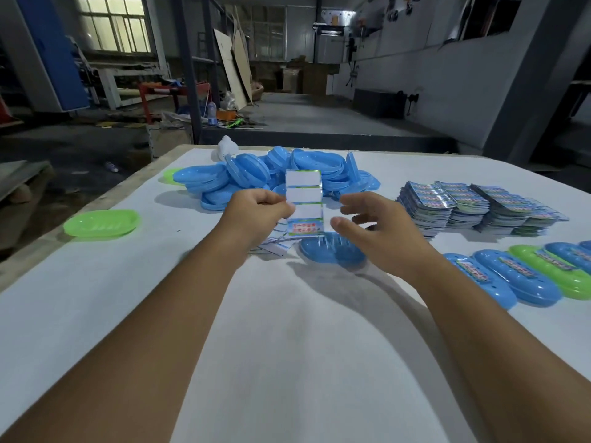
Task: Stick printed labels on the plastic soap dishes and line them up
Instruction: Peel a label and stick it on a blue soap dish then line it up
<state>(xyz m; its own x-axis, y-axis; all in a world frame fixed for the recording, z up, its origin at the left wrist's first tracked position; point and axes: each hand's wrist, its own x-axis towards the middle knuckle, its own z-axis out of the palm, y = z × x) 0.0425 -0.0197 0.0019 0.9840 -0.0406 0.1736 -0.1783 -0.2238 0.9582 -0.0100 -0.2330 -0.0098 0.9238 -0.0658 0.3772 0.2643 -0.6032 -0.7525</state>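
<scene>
My left hand pinches a label sheet and holds it upright; most of its labels are peeled off, and one printed label remains at the bottom. My right hand hovers just right of the sheet with fingers spread and holds nothing. Below the sheet a blue soap dish lies on the white table. A pile of blue dishes sits behind. At the right edge a row of labelled blue and green dishes lies side by side.
Stacks of printed label sheets stand at the right. Used backing sheets lie under my left hand. A green dish lies at the left and another green dish by the pile. The table's left edge runs diagonally.
</scene>
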